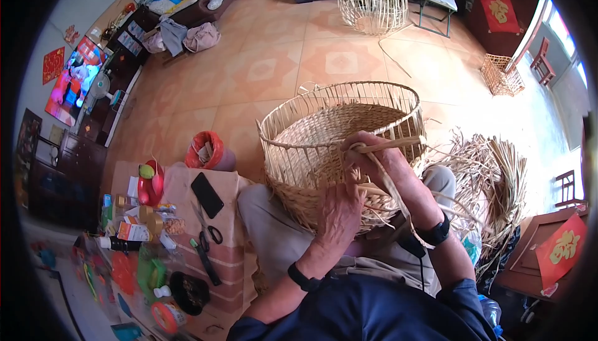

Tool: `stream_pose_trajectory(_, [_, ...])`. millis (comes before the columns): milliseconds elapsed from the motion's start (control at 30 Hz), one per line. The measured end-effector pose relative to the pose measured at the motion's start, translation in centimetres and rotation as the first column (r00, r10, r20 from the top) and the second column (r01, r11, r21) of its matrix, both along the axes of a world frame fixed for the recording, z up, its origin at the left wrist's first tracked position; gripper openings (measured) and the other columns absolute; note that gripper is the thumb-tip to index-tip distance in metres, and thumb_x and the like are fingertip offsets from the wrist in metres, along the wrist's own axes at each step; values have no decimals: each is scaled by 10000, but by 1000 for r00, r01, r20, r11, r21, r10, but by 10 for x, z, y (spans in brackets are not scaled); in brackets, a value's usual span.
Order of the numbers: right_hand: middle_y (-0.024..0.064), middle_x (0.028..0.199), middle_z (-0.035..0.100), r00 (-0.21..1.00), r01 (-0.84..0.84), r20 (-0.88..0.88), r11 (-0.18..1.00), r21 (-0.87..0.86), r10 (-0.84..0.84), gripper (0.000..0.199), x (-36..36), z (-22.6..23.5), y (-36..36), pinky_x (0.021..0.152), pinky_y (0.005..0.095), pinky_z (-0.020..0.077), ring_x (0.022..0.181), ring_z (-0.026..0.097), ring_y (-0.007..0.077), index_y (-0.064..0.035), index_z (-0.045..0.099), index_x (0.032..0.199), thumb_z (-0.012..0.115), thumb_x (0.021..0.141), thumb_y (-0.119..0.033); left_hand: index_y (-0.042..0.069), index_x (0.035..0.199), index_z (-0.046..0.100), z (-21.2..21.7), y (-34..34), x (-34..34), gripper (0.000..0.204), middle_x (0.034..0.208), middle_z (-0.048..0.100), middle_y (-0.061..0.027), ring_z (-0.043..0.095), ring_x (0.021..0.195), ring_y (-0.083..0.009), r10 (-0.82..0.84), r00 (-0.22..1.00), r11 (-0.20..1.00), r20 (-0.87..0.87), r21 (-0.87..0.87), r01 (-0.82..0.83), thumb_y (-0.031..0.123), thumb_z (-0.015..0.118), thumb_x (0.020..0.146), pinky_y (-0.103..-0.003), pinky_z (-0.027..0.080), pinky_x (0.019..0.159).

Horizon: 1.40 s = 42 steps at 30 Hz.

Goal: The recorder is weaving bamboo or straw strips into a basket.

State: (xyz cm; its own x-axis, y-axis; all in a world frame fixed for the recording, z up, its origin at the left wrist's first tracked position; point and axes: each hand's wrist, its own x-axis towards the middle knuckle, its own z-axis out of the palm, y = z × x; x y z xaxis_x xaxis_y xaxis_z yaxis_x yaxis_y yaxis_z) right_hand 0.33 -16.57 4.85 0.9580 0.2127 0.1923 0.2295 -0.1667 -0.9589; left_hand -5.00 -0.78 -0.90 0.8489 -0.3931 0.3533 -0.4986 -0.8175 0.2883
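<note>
A large round woven basket (342, 120) stands between my knees, its lower wall densely woven and its upper wall open upright ribs under a rim. My right hand (377, 154) is closed around a pale plant-fibre strand (391, 185) at the near right rim; the strand loops by the fingers and hangs past my wrist. Lower down, my left hand (341, 210) presses against the near outer wall, its fingertips pinched at the weave by the strands. What lies between those fingertips is hidden.
A heap of dry fibre strands (498, 179) lies to my right. On the left, a cloth-covered table (233, 247) holds scissors (212, 232), a phone (207, 194), a knife (205, 260) and jars. A red-lined bin (212, 151) stands behind it. Another basket frame (374, 8) sits across the floor.
</note>
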Motion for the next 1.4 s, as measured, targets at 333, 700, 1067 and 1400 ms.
stream_pose_trajectory(333, [190, 821, 649, 953, 190, 301, 681, -707, 46, 180, -20, -1, 7, 636, 480, 523, 761, 676, 411, -17, 616, 887, 646, 904, -194, 44, 992, 677, -6, 7, 8, 214, 818, 642, -87, 655, 774, -269, -97, 994, 982, -40, 160, 102, 215, 699, 865, -444, 494, 854])
stream_pose_trajectory(700, [191, 917, 610, 958, 174, 279, 636, -752, 67, 200, -30, -13, 13, 644, 483, 533, 754, 671, 411, -19, 633, 987, 644, 873, -183, 39, 1034, 671, -10, 21, 15, 291, 865, 620, -107, 627, 867, -308, -229, 964, 967, 136, -86, 242, 207, 742, 808, -448, 525, 885])
stream_pose_trajectory(1067, [158, 1060, 710, 961, 246, 226, 866, -436, -159, 498, -54, -24, -1, 702, 422, 574, 855, 734, 332, -39, 562, 1324, 728, 857, 13, 26, 1139, 684, -4, 27, 14, 298, 983, 672, -174, 649, 958, -383, -275, 961, 937, -9, -226, 266, 112, 736, 859, -481, 534, 876])
stream_pose_trajectory(1400, [95, 889, 755, 825, 488, -564, 535, 690, -25, 268, -86, -88, -60, 418, 184, 381, 496, 533, 58, -45, 613, 1110, 746, 896, 46, 51, 1392, 610, 7, 64, 12, 580, 1287, 682, -169, 647, 1206, -352, -372, 925, 893, -81, -303, 332, -107, 588, 835, -465, 513, 1064])
